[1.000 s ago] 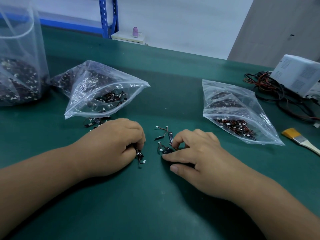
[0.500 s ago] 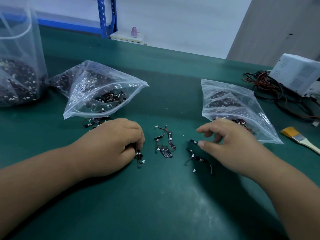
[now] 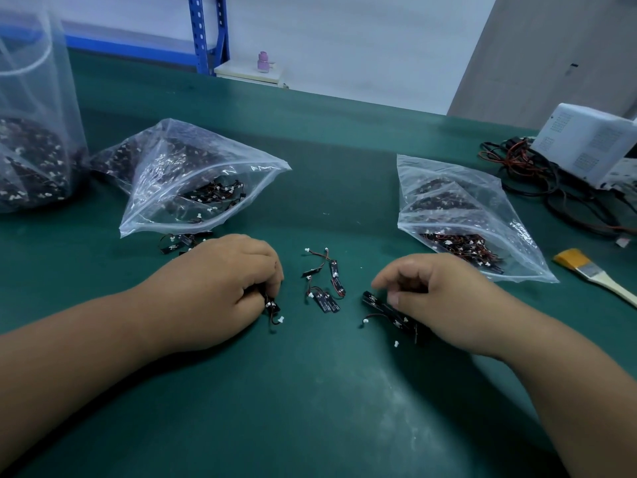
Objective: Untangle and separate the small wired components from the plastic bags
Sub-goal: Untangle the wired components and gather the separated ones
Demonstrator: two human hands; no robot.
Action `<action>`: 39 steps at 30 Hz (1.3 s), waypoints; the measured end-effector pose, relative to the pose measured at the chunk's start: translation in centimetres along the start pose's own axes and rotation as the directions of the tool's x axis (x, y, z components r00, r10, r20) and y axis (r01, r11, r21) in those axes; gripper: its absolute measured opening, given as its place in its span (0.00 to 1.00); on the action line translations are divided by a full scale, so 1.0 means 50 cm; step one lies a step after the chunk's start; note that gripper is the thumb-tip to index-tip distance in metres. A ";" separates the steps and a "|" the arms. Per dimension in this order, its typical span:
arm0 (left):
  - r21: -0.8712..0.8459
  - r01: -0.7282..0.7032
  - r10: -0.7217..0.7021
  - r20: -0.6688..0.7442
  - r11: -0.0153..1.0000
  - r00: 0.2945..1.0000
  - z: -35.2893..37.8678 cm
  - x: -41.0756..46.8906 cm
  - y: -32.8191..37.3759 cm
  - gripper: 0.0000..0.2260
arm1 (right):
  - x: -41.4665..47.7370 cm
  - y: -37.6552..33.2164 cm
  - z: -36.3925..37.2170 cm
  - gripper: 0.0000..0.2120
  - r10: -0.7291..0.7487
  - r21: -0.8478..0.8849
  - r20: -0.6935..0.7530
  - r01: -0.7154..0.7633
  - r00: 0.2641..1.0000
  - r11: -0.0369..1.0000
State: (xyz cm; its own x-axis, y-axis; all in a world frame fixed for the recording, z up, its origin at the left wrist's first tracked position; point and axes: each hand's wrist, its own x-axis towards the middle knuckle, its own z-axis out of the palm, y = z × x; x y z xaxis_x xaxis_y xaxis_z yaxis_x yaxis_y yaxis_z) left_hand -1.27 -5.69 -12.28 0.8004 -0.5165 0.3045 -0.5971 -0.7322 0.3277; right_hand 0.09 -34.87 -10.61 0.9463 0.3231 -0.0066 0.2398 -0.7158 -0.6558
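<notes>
My left hand (image 3: 220, 288) is curled into a fist and grips small wired components; one black strip with a white plug (image 3: 274, 308) sticks out below the fingers. My right hand (image 3: 437, 298) lies with curled fingers on a few black strip components (image 3: 381, 307), the thumb on top of them. A loose cluster of wired components (image 3: 324, 284) rests on the green mat (image 3: 310, 391) between the hands. An open clear bag (image 3: 200, 181) of components is behind my left hand. A second open bag (image 3: 462, 215) sits behind my right hand.
A tall clear bag (image 3: 31, 132) full of components stands at far left. A few components (image 3: 179, 244) poke out under the left bag. A yellow-bristled brush (image 3: 593, 270) lies at right, with a white device (image 3: 586, 143) and tangled cables (image 3: 537, 181) behind it.
My right hand left the middle cluster, moved right with some components, then dropped onto them on the mat. My left hand has kept its grip and place.
</notes>
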 end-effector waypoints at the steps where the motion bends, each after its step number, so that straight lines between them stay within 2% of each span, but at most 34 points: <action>1: 0.000 -0.002 0.002 0.000 1.000 1.000 0.000 0.000 0.000 0.08 | 0.001 0.002 -0.004 0.16 0.004 0.008 -0.015 -0.004 1.000 1.000; 4: 0.009 -0.012 0.013 -0.007 1.000 1.000 0.001 0.000 0.001 0.08 | 0.003 0.009 -0.026 0.20 0.030 0.019 -0.018 -0.030 0.999 0.999; 7: 0.012 -0.015 0.015 -0.011 1.000 1.000 0.001 0.000 0.001 0.08 | -0.004 0.018 -0.051 0.15 0.100 0.011 0.140 -0.103 0.985 0.995; 10: 0.014 -0.020 0.021 -0.014 1.000 1.000 0.001 0.000 0.001 0.08 | -0.011 0.021 -0.059 0.15 0.137 -0.061 0.274 -0.124 0.952 0.990; 15: 0.016 -0.020 0.021 -0.007 1.000 1.000 0.001 0.001 -0.001 0.08 | -0.009 0.016 -0.053 0.11 0.085 -0.126 0.251 -0.054 0.964 0.991; 21: 0.021 -0.019 0.019 -0.006 1.000 1.000 0.001 0.001 -0.001 0.08 | -0.006 0.012 -0.042 0.08 0.084 -0.145 0.200 -0.056 0.976 0.988; 24: 0.020 -0.015 0.015 -0.003 1.000 1.000 0.000 0.000 -0.001 0.08 | -0.010 0.018 -0.060 0.09 0.125 -0.092 0.219 -0.107 0.968 0.990; 27: 0.013 -0.013 0.013 0.000 1.000 1.000 0.000 0.000 0.000 0.08 | -0.015 0.026 -0.078 0.14 0.165 -0.040 0.223 -0.160 0.961 0.986; 35: 0.002 -0.013 0.013 -0.002 1.000 1.000 0.001 0.001 -0.001 0.08 | -0.009 0.035 -0.081 0.17 0.242 0.204 0.202 -0.283 0.949 0.937; 37: 0.003 -0.014 0.014 -0.002 1.000 1.000 0.000 0.001 0.000 0.08 | -0.010 0.034 -0.084 0.16 0.237 0.220 0.179 -0.274 0.955 0.936; 39: -0.001 -0.008 0.008 -0.002 1.000 1.000 0.000 0.000 0.001 0.08 | -0.014 0.034 -0.085 0.15 0.206 0.161 0.181 -0.236 0.962 0.958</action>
State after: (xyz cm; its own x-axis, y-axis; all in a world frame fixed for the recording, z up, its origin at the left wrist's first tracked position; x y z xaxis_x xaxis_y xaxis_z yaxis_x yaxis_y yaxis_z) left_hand -1.27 -5.72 -12.26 0.7953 -0.5215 0.3091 -0.6037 -0.7276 0.3257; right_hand 0.78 -38.95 -8.52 0.9203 0.2751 -0.2781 -0.0282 -0.6623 -0.7487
